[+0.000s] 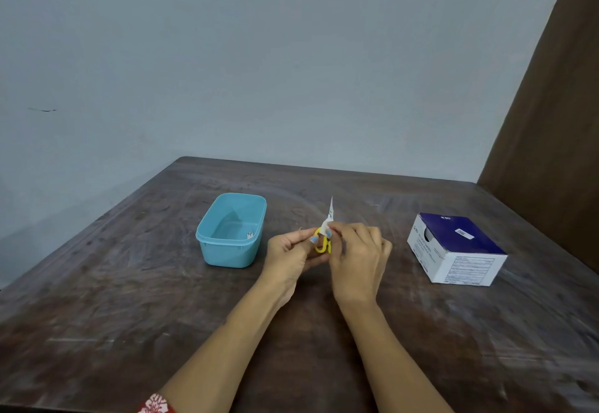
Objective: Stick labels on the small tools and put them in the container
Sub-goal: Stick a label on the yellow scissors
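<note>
**Operator:** I'm watching both hands working over the middle of the table; the left hand is pinching the small yellow-handled scissors by the loops, and the right hand is pinching the white label against the blades, so neither hand is lying flat or free.

**Second:** Where is it all going?

**Operator:** The blue container is sitting just to the left of the hands, with something small and pale already lying in its near right corner; I cannot tell what it is.

**Second:** What's worrying you?

**Operator:** The label's tip is standing up loose above the fingers; I'm judging it could be creasing or sticking to a fingertip instead of the tool; the blades are also lying under the paper, so a firm press could be nicking a finger.

**Second:** And the white and blue box?

**Operator:** It's sitting well apart on the right.
</note>
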`<state>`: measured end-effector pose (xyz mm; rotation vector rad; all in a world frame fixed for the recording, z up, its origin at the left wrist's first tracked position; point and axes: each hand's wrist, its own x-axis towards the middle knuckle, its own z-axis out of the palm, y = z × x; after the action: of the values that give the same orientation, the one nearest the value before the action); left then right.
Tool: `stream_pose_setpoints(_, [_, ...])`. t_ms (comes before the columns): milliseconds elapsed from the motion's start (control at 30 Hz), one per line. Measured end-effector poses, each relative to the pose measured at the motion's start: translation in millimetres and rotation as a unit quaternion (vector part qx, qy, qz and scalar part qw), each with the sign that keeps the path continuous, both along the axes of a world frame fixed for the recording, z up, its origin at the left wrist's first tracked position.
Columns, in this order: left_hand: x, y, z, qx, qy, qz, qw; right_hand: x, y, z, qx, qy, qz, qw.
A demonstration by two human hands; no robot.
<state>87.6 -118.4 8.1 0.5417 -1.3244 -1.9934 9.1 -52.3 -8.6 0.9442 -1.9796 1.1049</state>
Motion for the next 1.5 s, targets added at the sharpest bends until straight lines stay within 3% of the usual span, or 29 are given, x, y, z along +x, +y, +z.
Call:
stream_pose_setpoints(267, [-0.3,-8.8,-1.0,0.038,0.038,0.060,0.997,3.1,-2.9,-1.9,0.037,0.012,0.071,0.997])
stream_pose_setpoints(500, [-1.2,-0.4,-1.1,0.011,0.001,0.009,1.000,-0.5,-0.6,-1.3,0.012,-0.019,-0.001,1.000])
stream_pose_setpoints(833, [-0.6,-7.5,0.5,0.056,0.060,0.089,0.993,4.7,-2.4,-2.5,0.050,-0.015,0.104,0.993])
stream_pose_setpoints(967, [-1.3,-5.5,-0.7,0.048,0.069,0.063,0.994,-0.3,-1.3,-0.5,-0.089,-0.121,0.103,0.983])
stream_pose_setpoints(1100, [-2.1,-3.0,-0.7,0.036,0.054,0.067,0.996,-1.6,0.0,2.1,-0.095,-0.248,0.157,0.951])
stream_pose_setpoints(1267, [-1.0,-4.1,-1.9,-0.031,-0.003,0.085,0.996,0.5,-0.1,3.1,-0.124,-0.217,0.154,0.956])
stream_pose_setpoints(1500, [-1.2,3.8,5.4,0.054,0.042,-0.017,0.998,9.9,0.4,6.3,-0.101,-0.108,0.193,0.970])
